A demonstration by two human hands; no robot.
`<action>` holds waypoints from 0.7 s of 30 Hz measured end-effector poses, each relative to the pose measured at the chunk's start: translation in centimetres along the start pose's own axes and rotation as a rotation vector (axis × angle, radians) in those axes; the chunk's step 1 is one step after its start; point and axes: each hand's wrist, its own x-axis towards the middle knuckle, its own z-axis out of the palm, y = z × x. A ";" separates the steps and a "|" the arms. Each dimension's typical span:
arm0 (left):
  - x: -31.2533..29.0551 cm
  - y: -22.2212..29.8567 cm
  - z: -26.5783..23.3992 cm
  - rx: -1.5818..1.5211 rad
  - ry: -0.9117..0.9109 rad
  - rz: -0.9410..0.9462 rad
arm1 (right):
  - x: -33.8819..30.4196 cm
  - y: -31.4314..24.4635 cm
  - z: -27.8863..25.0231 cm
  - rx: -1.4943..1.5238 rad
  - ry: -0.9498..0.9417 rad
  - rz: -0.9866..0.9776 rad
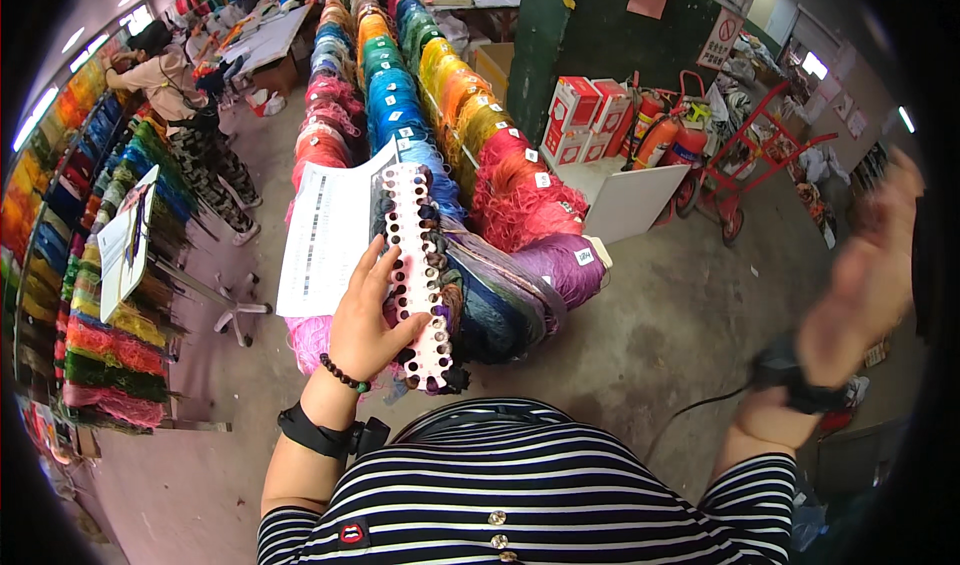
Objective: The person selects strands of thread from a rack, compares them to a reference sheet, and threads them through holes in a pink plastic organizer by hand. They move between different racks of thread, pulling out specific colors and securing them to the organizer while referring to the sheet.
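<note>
A long white card with two rows of punched holes and small dark thread bundles along its edges lies across the yarn in front of me. My left hand rests on its lower left edge, fingers stretched out and thumb across the card. Beside it, a printed white paper sheet lies on the skeins. Under the card's right side are a large dark blue-green skein and a purple skein. Raised far off to the right, my right hand is smeared by motion, away from the yarn; its fingers are unclear.
Long rows of coloured skeins run away from me. Fire extinguishers, red-and-white boxes and a red hand truck stand at the right. At left, a person stands near a yarn rack and a stand with papers.
</note>
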 end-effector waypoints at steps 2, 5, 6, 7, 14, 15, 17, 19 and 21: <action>-1.3 -1.1 -0.6 0.038 0.031 -0.047 | -9.4 0.1 11.6 -0.018 -0.485 0.411; -0.3 -0.6 -0.2 -0.081 0.009 -0.014 | -18.3 4.0 18.3 0.229 -0.911 0.557; -0.2 -0.7 -0.1 -0.077 0.013 -0.014 | -20.4 4.4 20.5 0.235 -0.958 0.609; -0.1 -0.5 -0.4 -0.077 -0.015 0.003 | -22.5 5.2 22.5 0.250 -0.916 0.589; 2.8 -2.9 -2.9 -0.357 -0.011 -0.286 | -27.1 9.3 29.0 0.142 -1.097 0.802; 3.3 -5.1 -2.7 -0.505 0.007 -0.323 | -27.4 9.0 29.6 0.154 -1.113 0.795; 4.9 -6.5 -2.8 -0.743 -0.056 -0.530 | -27.7 8.9 30.0 0.166 -1.124 0.862; 5.9 -6.0 -2.4 -0.913 -0.061 -0.631 | -28.1 9.4 30.1 0.175 -1.113 0.875; 6.6 -6.0 -1.8 -1.085 -0.034 -0.742 | -27.9 9.7 30.1 0.168 -1.114 0.871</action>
